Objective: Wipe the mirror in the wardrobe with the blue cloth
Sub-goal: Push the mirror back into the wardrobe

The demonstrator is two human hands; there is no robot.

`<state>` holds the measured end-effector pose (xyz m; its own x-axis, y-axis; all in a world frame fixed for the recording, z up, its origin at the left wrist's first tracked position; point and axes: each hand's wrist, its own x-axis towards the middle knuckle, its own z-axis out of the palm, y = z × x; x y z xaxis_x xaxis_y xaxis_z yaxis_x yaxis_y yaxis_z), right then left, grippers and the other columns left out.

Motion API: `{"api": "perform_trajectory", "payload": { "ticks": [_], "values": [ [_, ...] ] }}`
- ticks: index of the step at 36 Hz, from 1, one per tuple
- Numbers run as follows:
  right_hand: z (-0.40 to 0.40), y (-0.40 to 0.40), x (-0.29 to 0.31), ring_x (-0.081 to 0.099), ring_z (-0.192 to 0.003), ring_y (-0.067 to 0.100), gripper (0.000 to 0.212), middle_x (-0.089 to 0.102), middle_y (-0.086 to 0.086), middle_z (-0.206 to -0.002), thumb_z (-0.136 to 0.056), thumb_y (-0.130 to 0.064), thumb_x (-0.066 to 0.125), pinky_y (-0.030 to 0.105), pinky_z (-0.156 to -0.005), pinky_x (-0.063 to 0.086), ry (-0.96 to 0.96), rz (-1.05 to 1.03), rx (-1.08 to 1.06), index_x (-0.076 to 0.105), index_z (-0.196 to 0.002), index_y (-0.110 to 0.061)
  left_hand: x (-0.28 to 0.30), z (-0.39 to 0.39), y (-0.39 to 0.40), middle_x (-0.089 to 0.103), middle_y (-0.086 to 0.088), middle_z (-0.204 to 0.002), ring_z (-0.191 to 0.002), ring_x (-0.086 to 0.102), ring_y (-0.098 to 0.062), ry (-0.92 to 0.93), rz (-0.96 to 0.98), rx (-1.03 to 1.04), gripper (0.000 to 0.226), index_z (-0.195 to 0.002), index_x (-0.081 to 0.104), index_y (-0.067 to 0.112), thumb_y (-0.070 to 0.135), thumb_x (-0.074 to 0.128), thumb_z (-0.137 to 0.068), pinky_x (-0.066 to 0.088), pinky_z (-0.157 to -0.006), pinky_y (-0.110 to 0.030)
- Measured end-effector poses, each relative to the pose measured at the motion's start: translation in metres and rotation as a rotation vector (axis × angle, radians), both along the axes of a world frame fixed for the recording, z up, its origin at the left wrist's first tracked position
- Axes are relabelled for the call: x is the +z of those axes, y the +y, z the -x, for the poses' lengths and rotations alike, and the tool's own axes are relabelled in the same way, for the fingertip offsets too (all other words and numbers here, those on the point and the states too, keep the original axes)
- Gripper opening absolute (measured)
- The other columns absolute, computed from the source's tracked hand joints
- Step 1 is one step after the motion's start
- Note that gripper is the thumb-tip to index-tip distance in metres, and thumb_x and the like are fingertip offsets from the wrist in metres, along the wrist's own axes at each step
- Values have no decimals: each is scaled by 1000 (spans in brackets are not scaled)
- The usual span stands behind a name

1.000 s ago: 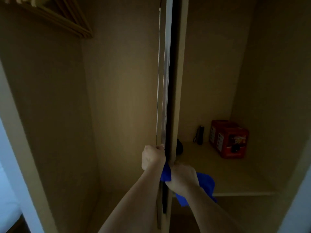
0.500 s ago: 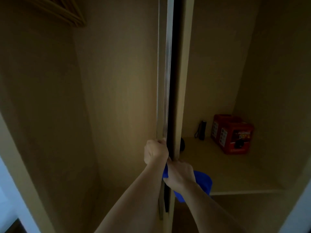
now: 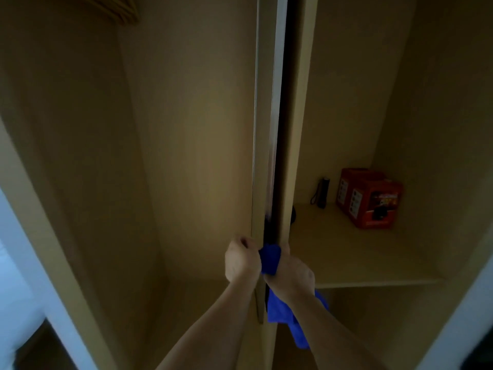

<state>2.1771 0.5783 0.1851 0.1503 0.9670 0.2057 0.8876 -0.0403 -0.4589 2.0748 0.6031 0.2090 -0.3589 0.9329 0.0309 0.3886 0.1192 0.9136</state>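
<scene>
The mirror (image 3: 274, 124) shows only edge-on, as a thin silvery strip stowed beside the wardrobe's central divider (image 3: 296, 129). My left hand (image 3: 241, 259) is closed on the panel's front edge at about waist height. My right hand (image 3: 290, 273) sits just right of it against the divider and grips the blue cloth (image 3: 270, 260). Part of the cloth bunches between my two hands, and the rest hangs below my right wrist. The mirror's face is hidden.
The left wardrobe bay (image 3: 186, 156) has wooden hangers (image 3: 120, 12) at its top. On the right shelf (image 3: 360, 257) stand a red box (image 3: 370, 198) and a small black flashlight (image 3: 322, 192). The wardrobe's light frame (image 3: 40, 222) runs down the left.
Both hands have shifted slightly on the panel edge. The cloth now bunches more between my hands. The view has tilted a little upward and to the right.
</scene>
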Motion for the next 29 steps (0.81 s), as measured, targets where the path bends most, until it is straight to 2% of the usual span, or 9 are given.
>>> {"api": "perform_trajectory", "payload": {
  "ticks": [2,5,7,10,13,17,20,25,29],
  "values": [
    [1,-7,-6,62,-72,11,63,62,-8,-87,-82,-45,61,30,-61,56,12,38,12,28,-131,-22,-6,3,-9,60,-1,-106,-88,58,-16,20,62,-94,24,-104,51,21,40,44,-91,53,-73,-34],
    [3,-16,-10,61,-74,11,53,62,-8,-91,-83,-43,60,28,-61,54,-44,73,123,36,-126,-24,-10,9,-22,39,-8,-140,-121,47,-27,-179,324,-299,90,-142,26,21,69,56,-73,48,-86,-35],
    [7,-21,-11,61,-79,11,48,63,-7,-94,-84,-39,61,27,-64,53,-64,73,204,42,-124,-23,-11,11,-33,40,-9,-141,-118,49,-29,-269,459,-336,104,-142,22,23,74,63,-61,50,-82,-36],
    [14,-30,-14,63,-80,13,51,63,-5,-92,-79,-35,69,34,-71,56,46,63,289,36,-116,-23,-21,16,-43,59,-5,-112,-92,60,-22,-388,404,-210,65,-107,52,20,61,73,-62,56,-70,-36],
    [20,-39,-17,62,-91,13,71,61,-7,-104,-70,-37,77,34,-79,54,183,81,380,31,-123,-27,-26,24,-53,60,0,-88,-75,59,-17,-379,307,-49,34,-86,54,25,47,74,-70,51,-54,-28],
    [26,-51,-25,41,-129,22,118,35,-3,-146,-60,-64,73,43,-105,36,108,154,450,3,-149,-30,-20,51,-74,59,0,-82,-71,57,-17,-451,213,174,24,-90,54,23,35,69,-77,51,-54,-28],
    [33,-63,-36,25,-140,27,126,18,-5,-155,-56,-73,69,48,-111,23,-23,243,430,-5,-149,-33,-21,76,-92,62,-4,-91,-77,60,-20,-510,178,294,30,-103,56,17,34,66,-80,57,-66,-35],
    [66,-87,-45,59,-99,14,60,58,-4,-115,-81,-26,67,35,-81,51,224,323,659,38,-134,-24,-36,110,-134,56,-7,-98,-83,56,-23,-536,207,413,38,-112,52,14,35,64,-83,53,-58,-34],
    [100,-113,-53,61,-87,23,22,62,6,-98,-87,-13,60,40,-76,52,379,390,767,50,-108,-13,-54,136,-175,47,-13,-126,-106,53,-32,-580,268,517,57,-131,40,16,38,63,-84,55,-78,-43]
  ]
}}
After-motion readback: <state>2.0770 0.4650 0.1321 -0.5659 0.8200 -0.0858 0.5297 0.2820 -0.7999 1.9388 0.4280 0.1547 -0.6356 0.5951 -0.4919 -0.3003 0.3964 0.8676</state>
